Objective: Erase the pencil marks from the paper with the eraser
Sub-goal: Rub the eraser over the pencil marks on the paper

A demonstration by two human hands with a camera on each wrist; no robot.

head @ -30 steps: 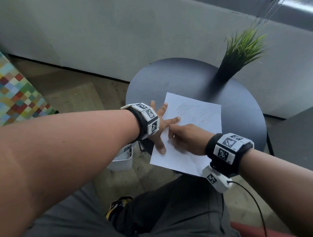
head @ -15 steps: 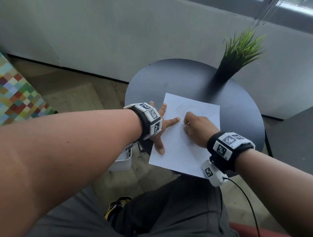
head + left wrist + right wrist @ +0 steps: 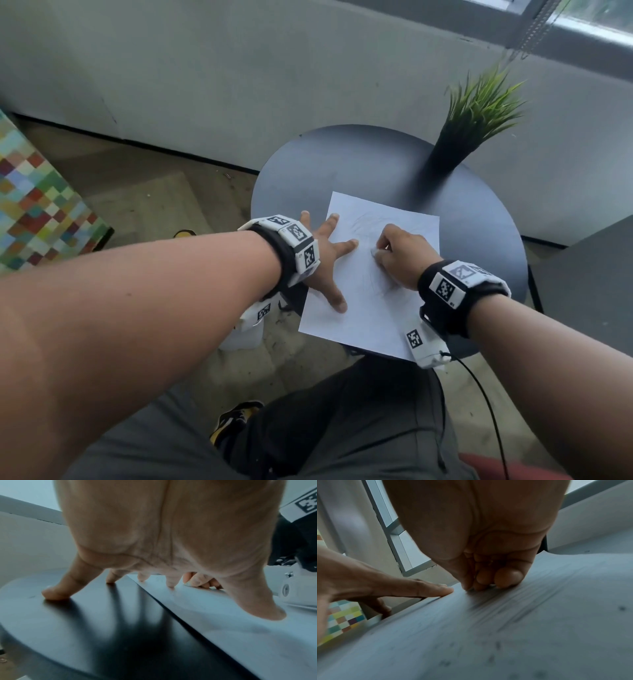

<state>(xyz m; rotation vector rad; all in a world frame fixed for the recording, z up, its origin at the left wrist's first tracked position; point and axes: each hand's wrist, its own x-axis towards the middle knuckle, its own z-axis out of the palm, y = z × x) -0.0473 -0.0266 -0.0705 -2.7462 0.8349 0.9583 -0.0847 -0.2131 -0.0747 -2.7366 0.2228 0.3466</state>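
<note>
A round dark counter point(image 3: 394, 164) is seen from above, with a grey wall behind it and a patchwork of coloured squares point(image 3: 37, 205) off at nine o'clock. At the counter's one o'clock edge a green grass-like plant point(image 3: 479, 106) is stood in a tall dark pot.

The white paper point(image 3: 359, 308) is laid on the near half of the counter, its six o'clock edge carried out past the rim over the person's grey-clad lap. Faint pencil marks point(image 3: 376, 284) are made out near the sheet's middle and again toward its twelve o'clock end; in the right wrist view they are smeared by blur.

The left hand point(image 3: 325, 260) is spread flat at the paper's nine o'clock edge. Its grip is released: the fingers are held straight and splayed, the thumb and two fingertips pressed on the sheet, the outer two fingers point(image 3: 56, 592) set on the bare counter beside it.

The right hand point(image 3: 400, 260) is placed on the paper's middle, just beside the left index fingertip at three o'clock of it. Its grip is clenched, and a small whitish eraser point(image 3: 376, 253) is pinched between thumb and fingertips, held down against the sheet. Only a sliver of the eraser is shown.
</note>
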